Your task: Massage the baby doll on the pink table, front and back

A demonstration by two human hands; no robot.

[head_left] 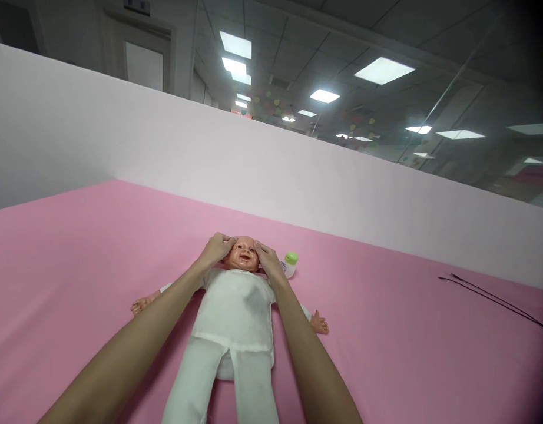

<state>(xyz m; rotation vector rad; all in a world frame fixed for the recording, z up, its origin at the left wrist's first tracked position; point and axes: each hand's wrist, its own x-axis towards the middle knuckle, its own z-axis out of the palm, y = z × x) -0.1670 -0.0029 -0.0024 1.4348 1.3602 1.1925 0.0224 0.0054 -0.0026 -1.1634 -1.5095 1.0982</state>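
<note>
A baby doll (238, 303) in white cloth clothes lies on its back, its head away from me and its arms spread out. My left hand (217, 248) cups one side of the doll's head, with the thumb at the temple. On the opposite side, my right hand (269, 259) holds the head the same way, fingers curled around it. The undersides of the fingers are hidden. Just right of my right hand stands a small clear bottle (290, 266) with a green cap, partly covered by that hand.
Pink cloth (377, 330) covers the surface under the doll, with slight creases at the left. A low white wall (254, 171) runs along the back, glass above it. Two thin black cables (496, 299) lie at the far right.
</note>
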